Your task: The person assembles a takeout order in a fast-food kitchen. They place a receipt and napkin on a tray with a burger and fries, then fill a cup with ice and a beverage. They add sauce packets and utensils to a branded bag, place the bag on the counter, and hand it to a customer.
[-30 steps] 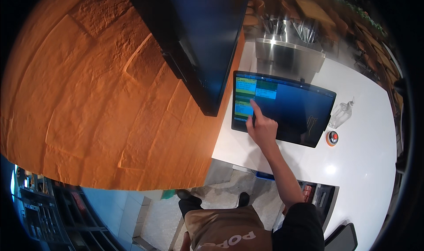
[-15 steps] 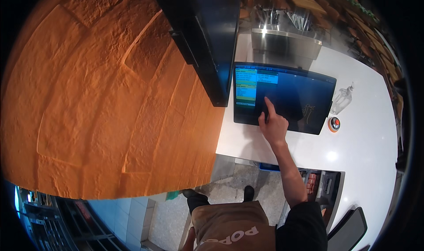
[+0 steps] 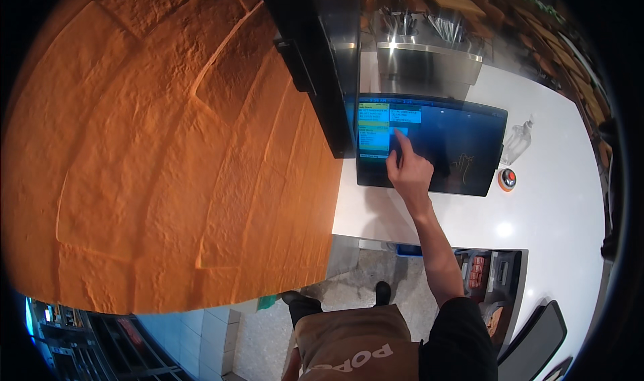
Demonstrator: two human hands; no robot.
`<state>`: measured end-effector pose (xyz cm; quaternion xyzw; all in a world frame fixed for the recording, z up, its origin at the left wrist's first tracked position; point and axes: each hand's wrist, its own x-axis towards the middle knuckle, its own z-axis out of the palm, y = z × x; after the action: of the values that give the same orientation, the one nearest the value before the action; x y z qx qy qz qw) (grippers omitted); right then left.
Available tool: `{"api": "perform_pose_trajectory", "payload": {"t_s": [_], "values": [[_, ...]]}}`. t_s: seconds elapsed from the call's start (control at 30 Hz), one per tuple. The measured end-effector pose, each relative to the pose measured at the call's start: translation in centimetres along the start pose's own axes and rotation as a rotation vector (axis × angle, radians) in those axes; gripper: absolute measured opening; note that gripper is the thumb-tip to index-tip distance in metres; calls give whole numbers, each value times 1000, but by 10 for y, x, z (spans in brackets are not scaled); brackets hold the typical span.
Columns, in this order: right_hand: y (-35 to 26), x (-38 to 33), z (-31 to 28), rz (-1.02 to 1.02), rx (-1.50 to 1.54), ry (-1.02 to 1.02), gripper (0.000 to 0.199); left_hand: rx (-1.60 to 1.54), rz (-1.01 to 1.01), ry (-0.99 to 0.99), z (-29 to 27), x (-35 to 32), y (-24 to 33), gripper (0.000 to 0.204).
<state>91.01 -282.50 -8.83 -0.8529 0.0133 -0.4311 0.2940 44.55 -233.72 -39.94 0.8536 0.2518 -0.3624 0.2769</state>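
Observation:
A wide dark touchscreen [image 3: 463, 143] stands on the white counter, with blue and yellow-green panels on its left part. My right hand [image 3: 410, 171] is over the screen's left half, its index finger stretched out to a small light-blue box below the upper panels. The thumb is apart from that finger, the other fingers are curled, and I see nothing held. Whether the fingertip touches the glass I cannot tell. Only a sliver of my left hand or arm [image 3: 292, 365] shows beside the brown apron [image 3: 355, 334] at the lower edge; its fingers are hidden.
Right of the screen are a clear bottle [image 3: 516, 143] and a round orange-and-silver device [image 3: 507, 179]. Behind it stands a steel box [image 3: 429, 66]. A dark upright panel [image 3: 315, 66] and an orange textured wall [image 3: 154, 153] bound the left. Under-counter shelves [image 3: 493, 280] hold packets.
My right index finger has moved up and slightly left on the screen. A small light-blue box now shows at its tip. The view has shifted a little.

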Motion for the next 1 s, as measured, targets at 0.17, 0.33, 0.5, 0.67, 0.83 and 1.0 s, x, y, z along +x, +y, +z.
{"api": "perform_pose_trajectory", "payload": {"t_s": [0.17, 0.33, 0.5, 0.67, 0.83, 1.0], "values": [[4, -6, 0, 47, 9, 32, 39, 2, 6, 13, -4, 0, -7, 48], [6, -27, -7, 197, -59, -40, 41, -2, 17, 30, -2, -4, -11, 50], [0, -16, 13, 85, -32, 31, 44, -6, 23, 57, -3, 1, -11, 51], [-8, -1, 27, 78, -18, -63, 43, 96, -17, -73, -7, 10, -11, 63], [-6, 0, 28, 76, -17, -79, 44, 48, 6, -79, -4, 10, -15, 65], [-2, -1, 29, 81, -23, -93, 44, -66, 5, -28, 1, 11, -13, 62]]}}
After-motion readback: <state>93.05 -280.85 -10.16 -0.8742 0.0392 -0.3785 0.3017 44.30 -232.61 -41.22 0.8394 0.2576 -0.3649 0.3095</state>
